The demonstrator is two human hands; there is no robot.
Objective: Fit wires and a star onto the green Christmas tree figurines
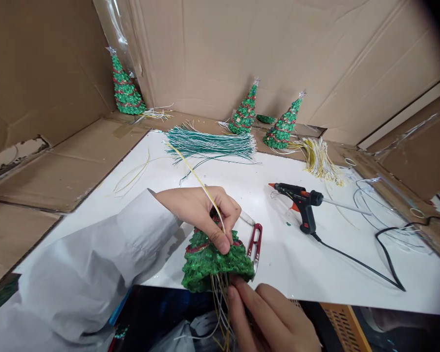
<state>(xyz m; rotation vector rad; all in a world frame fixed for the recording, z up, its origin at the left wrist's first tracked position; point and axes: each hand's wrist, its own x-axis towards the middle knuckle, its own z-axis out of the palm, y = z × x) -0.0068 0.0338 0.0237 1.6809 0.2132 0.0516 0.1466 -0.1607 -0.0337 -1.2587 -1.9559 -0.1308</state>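
Note:
My left hand (209, 215) is closed round the upper part of a green miniature tree (216, 264) with red garland, tilted at the table's front edge. A yellow and white wire (192, 171) runs up and left from under its thumb and fingers. Several thin white and yellow wires (220, 308) hang from the tree's underside. At the base's lower right, my right hand (271, 318) has its thumb and forefinger pinched beside these wires; what lies between the fingertips is hidden. Red thread snips (255, 244) lie just right of the tree.
A black and orange glue gun (302, 200) with its cord lies on the white table (337, 274). Behind are a green wire bundle (212, 143), yellow-white wires (320, 159) and upright trees (126, 93), (245, 112), (284, 124). Cardboard walls (242, 49) enclose the table.

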